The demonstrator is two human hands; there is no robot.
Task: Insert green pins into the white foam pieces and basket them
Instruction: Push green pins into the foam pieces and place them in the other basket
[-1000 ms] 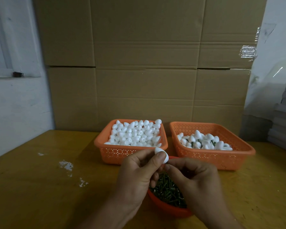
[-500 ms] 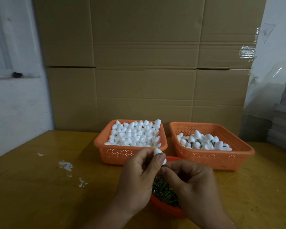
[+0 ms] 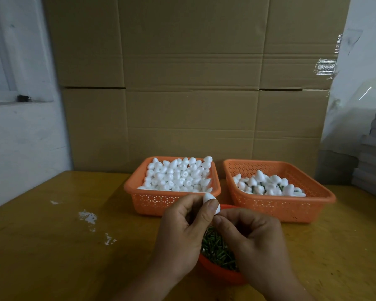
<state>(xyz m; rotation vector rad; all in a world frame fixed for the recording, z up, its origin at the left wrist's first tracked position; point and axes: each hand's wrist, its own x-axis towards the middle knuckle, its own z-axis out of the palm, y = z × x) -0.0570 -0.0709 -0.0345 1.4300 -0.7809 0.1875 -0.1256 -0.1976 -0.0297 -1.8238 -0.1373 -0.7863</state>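
Observation:
My left hand (image 3: 182,233) pinches a white foam piece (image 3: 209,198) between thumb and fingers, held above a round orange bowl (image 3: 219,275) full of green pins (image 3: 215,248). My right hand (image 3: 254,237) has its thumb and fingertips pressed against the underside of that foam piece; whatever it pinches is hidden. The left orange basket (image 3: 148,199) holds many plain foam pieces (image 3: 178,177). The right orange basket (image 3: 287,208) holds foam pieces with green pins in them (image 3: 269,185).
The baskets stand on a yellow wooden table (image 3: 52,246) with white paint marks (image 3: 87,216). Tall cardboard boxes (image 3: 193,83) close off the back. Grey stacked sheets (image 3: 373,161) sit at the far right. A white wall is on the left.
Both hands have shifted slightly left and closer together; my right fingertips now press against the base of the foam piece.

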